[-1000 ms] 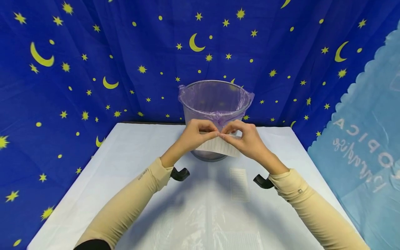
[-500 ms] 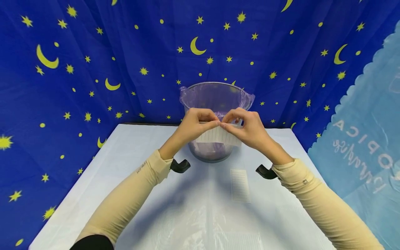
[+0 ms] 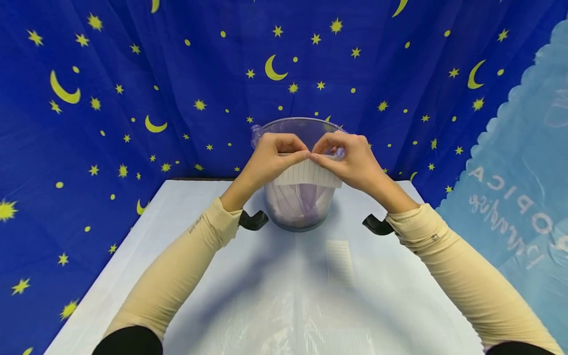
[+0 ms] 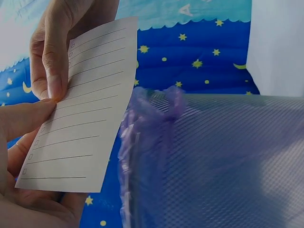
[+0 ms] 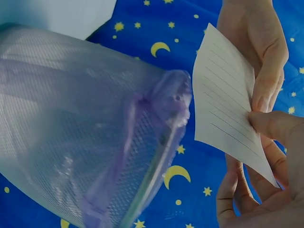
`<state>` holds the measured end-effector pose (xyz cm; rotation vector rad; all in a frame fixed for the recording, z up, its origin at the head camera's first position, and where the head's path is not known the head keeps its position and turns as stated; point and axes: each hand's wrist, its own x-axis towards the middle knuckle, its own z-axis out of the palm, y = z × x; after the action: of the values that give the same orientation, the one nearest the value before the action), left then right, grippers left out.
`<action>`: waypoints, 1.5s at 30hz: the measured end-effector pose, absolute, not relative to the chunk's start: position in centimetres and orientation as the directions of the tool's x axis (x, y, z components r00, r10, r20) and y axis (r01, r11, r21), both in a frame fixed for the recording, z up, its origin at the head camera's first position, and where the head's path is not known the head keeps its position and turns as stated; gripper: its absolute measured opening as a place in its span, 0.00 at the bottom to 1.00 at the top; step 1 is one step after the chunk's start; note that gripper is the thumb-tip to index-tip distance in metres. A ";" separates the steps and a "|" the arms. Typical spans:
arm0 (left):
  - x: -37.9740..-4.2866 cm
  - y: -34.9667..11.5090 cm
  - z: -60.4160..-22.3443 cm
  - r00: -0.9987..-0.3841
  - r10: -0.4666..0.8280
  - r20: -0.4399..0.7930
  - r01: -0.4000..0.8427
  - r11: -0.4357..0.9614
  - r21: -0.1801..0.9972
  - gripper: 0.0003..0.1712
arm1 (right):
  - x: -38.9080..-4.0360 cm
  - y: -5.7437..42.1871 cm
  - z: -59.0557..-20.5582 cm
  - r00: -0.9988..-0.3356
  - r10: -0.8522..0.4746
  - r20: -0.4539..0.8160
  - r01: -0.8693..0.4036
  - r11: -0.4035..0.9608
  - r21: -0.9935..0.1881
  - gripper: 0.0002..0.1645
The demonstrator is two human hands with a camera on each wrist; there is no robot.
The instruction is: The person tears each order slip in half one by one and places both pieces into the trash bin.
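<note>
A lined sheet of paper (image 3: pixel 306 173) with small checkboxes down one edge hangs between both hands. My left hand (image 3: pixel 279 153) pinches its upper edge near the middle between thumb and fingers. Right beside it, fingertips touching, my right hand (image 3: pixel 348 157) pinches the same edge. In the left wrist view the paper (image 4: pixel 85 109) looks whole, slightly curved. Behind and below the hands stands a mesh wastebasket (image 3: pixel 301 209), lined with a purple plastic bag (image 5: pixel 166 99) that is knotted at the rim. The hands hide part of the rim in the head view.
Another lined sheet (image 3: pixel 339 263) lies on the white table (image 3: pixel 213 296) in front of the basket. A further lined sheet (image 3: pixel 348 341) sits near the table's front edge. A blue curtain (image 3: pixel 213 59) with stars and moons hangs behind the basket.
Both hands have risen together with the paper, from low in front of the basket to about its rim. More of the basket's lower wall shows now. The pinch on the paper is unchanged.
</note>
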<state>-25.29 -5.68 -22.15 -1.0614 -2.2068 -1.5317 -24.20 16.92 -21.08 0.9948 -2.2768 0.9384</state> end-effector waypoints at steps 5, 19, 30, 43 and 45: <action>-25.7 -5.5 -20.8 -0.692 0.421 0.587 0.700 0.190 0.688 0.04 | -24.6 17.1 -19.7 -0.620 -0.435 0.653 -0.766 0.517 -0.382 0.05; -26.4 -5.4 -15.9 -0.637 0.392 0.663 0.764 0.210 0.610 0.04 | -25.3 17.0 -15.6 -0.594 -0.395 0.701 -0.778 0.503 -0.376 0.10; -28.1 -5.2 -16.0 -0.672 0.358 0.648 0.740 0.298 0.603 0.05 | -27.2 16.8 -15.7 -0.634 -0.378 0.675 -0.748 0.520 -0.411 0.08; -32.4 -5.0 -15.1 -0.771 0.294 0.565 0.636 0.381 0.671 0.08 | -31.6 16.1 -14.5 -0.714 -0.343 0.610 -0.663 0.611 -0.433 0.12; -32.9 -4.9 -15.0 -0.775 0.293 0.560 0.632 0.389 0.670 0.08 | -32.1 16.0 -14.3 -0.726 -0.339 0.598 -0.652 0.617 -0.441 0.12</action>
<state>-32.89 -4.92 -14.99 -0.8028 -2.3017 -1.3409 -32.10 16.04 -14.33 0.7833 -2.3805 0.9090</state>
